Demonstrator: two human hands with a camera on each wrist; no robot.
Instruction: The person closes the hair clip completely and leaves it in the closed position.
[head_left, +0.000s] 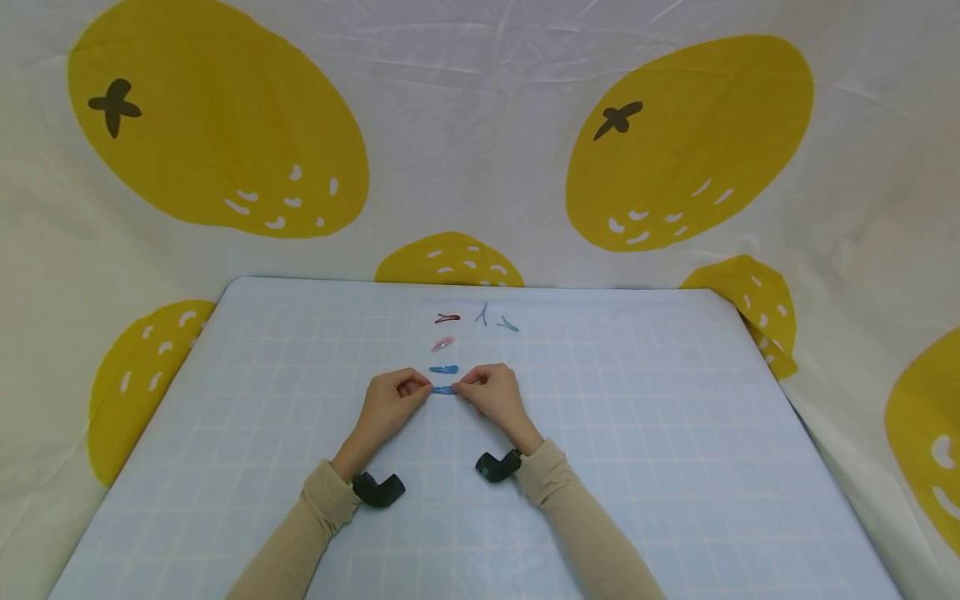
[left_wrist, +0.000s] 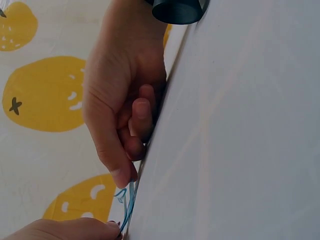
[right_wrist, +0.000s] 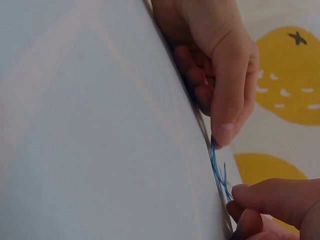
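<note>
Both hands meet over a blue hair clip [head_left: 443, 390] low on the table. The left hand [head_left: 392, 406] pinches its left end between thumb and finger; the right hand [head_left: 498, 400] pinches the other end. In the left wrist view the left hand [left_wrist: 125, 95] has its thumb and finger at one end of the clip [left_wrist: 131, 205]. The right wrist view shows the right hand [right_wrist: 220, 65] at the clip's upper end [right_wrist: 215, 160]. Just beyond lies another blue clip [head_left: 444, 369], with a pink clip [head_left: 443, 343] farther back.
Toward the back of the table [head_left: 300, 333] lie a dark red clip [head_left: 447, 317], a thin blue clip [head_left: 482, 314] and a teal clip [head_left: 508, 323], the last three spread open. A white cloth [head_left: 465, 167] with yellow fruit prints hangs behind.
</note>
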